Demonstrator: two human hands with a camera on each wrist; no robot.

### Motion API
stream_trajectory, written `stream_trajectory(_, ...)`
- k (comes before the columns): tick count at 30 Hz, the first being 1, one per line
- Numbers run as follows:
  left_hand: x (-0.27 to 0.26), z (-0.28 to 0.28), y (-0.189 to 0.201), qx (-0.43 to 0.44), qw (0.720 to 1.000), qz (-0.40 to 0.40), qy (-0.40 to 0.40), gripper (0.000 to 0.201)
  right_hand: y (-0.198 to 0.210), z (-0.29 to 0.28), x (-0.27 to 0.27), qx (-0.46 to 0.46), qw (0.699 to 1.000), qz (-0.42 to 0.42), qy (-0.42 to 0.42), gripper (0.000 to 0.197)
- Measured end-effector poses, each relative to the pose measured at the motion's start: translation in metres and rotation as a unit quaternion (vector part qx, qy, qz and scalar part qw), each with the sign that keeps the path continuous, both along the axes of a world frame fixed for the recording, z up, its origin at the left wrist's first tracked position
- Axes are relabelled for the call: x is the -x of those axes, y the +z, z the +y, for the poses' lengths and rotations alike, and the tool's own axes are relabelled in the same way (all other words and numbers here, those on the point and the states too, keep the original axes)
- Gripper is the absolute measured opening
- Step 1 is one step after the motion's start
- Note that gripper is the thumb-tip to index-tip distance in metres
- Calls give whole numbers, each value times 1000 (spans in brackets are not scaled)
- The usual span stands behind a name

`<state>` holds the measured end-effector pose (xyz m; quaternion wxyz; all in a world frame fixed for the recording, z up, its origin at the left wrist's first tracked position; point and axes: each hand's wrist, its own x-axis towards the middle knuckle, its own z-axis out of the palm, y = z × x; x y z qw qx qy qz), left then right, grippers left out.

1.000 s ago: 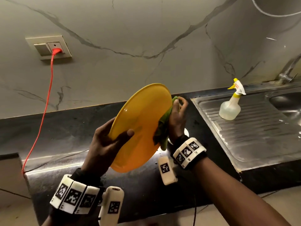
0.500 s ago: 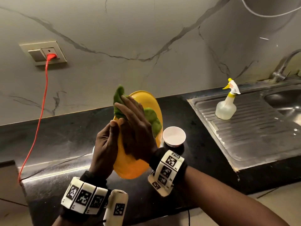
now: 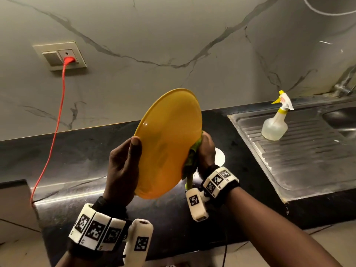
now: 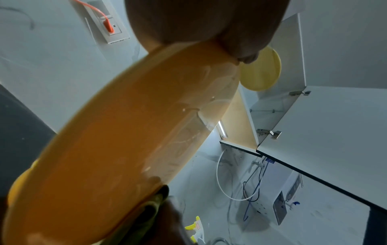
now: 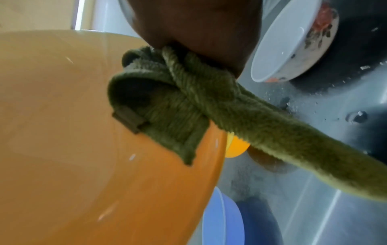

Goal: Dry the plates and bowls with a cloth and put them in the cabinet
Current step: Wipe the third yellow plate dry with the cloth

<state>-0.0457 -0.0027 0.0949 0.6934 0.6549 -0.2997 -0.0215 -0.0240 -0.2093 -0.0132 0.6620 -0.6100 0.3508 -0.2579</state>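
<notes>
A yellow plate (image 3: pixel 165 143) stands tilted on edge above the black counter (image 3: pixel 77 157). My left hand (image 3: pixel 123 166) grips its left rim, thumb on the near face. My right hand (image 3: pixel 206 151) holds a green cloth (image 3: pixel 192 158) against the plate's right rim; its fingers are hidden behind the plate. In the right wrist view the cloth (image 5: pixel 188 106) bunches over the plate's (image 5: pixel 83 149) edge and trails down to the right. In the left wrist view the plate (image 4: pixel 117 149) fills the middle, and another yellow plate (image 4: pixel 261 73) sits in the open cabinet (image 4: pixel 278 102) overhead.
A white bowl (image 3: pixel 220 157) sits on the counter behind my right hand; it shows with a flower pattern (image 5: pixel 293 43) beside a blue bowl (image 5: pixel 222 218). A spray bottle (image 3: pixel 275 122) stands on the steel drainboard (image 3: pixel 308 160). A red cord (image 3: pixel 55 128) hangs from the wall socket (image 3: pixel 59 56).
My right hand with the cloth has moved off the plate's near face, where it was half a second ago, back to the right rim. The plate has turned and risen.
</notes>
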Motion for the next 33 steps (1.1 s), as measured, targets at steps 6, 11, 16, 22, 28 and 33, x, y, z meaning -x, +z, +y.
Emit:
stream_trajectory(6,-7,-5,-13,33,999,16,33,56,-9,10,11,-24,999,7,-35,42)
stream_trajectory(11,-7,-10,-14,17,1000,20,-9,51,34,11,5,118,989,-72,-61,60)
stream_trajectory(16,-9,-12,-20,36,997,68,-1,52,75,46,7,254,947,-196,-1,51)
stream_trajectory(22,-15,-11,-19,68,994,75,35,45,60,107,32,390,862,-298,128,43)
stream_trajectory(28,-20,-6,-12,67,994,71,54,41,62,109,26,449,814,-331,165,42)
stream_trajectory(33,-17,-2,-4,56,996,56,48,44,77,60,-6,375,892,-243,62,45)
